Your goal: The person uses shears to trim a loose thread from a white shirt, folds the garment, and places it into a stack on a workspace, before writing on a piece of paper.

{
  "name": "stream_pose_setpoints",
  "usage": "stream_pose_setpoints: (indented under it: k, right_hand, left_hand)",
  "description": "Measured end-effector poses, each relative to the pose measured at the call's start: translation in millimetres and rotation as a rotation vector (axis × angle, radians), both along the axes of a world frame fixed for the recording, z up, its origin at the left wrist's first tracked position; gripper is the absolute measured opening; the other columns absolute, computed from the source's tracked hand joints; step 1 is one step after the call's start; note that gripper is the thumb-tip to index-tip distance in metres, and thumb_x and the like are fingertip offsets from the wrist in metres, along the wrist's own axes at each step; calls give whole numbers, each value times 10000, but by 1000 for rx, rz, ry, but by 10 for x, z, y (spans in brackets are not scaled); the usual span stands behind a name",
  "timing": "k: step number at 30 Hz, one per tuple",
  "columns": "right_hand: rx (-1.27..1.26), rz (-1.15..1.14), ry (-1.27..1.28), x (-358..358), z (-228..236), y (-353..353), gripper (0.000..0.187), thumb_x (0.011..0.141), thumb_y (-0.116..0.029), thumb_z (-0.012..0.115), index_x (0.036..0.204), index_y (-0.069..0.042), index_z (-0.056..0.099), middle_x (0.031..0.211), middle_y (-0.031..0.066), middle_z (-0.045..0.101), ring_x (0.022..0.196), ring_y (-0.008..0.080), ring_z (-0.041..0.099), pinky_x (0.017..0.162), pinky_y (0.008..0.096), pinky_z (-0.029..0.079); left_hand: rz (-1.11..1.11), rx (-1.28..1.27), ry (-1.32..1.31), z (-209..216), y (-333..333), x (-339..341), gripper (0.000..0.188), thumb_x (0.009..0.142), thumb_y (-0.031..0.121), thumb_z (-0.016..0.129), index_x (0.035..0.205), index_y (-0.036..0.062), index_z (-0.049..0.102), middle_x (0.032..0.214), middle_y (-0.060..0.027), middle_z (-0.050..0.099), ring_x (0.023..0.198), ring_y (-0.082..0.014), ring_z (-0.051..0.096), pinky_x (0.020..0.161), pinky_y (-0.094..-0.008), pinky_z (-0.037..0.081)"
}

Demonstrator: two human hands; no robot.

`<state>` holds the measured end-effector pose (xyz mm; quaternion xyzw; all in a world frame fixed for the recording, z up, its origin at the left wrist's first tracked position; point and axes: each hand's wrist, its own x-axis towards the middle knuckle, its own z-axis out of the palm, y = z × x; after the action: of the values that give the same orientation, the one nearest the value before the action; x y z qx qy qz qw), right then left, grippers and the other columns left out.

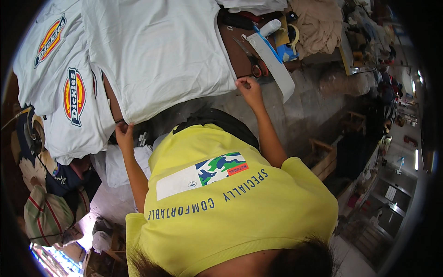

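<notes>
The left hand (124, 134) pinches the near left corner of a white shirt (161, 51) between thumb and fingers; the right hand (251, 92) pinches its near right corner, fingers curled. The shirt lies spread across the brown desk (230, 46), plain, softly creased, its near edge bowed between the hands.

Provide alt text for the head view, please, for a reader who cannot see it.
A person in a yellow printed T-shirt holds the near edge of a white garment between left hand and right hand over a brown table. White garments with colourful logos lie to its left, orange-handled scissors to its right.
</notes>
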<state>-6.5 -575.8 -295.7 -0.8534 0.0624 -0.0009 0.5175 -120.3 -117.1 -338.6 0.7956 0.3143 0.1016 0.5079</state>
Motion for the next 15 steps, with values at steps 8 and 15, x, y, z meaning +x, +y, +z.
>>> stream_pose_setpoints:
  k: [8,15]
  right_hand:
    - [-262,53,-203,234,75,296,214,672,-140,734,804,-40,598,812,77,554,761,227,564,671,326,457]
    - [-4,15,-55,194,107,303,204,674,-107,723,790,-29,574,686,37,559,588,130,496,568,263,424]
  left_hand:
    - [35,122,95,260,-160,206,360,780,207,669,1012,-22,517,932,-114,588,848,-194,552,779,-294,427]
    - [-30,-5,55,86,-167,172,281,792,176,667,949,-1,516,844,-39,551,739,-103,494,687,-237,407]
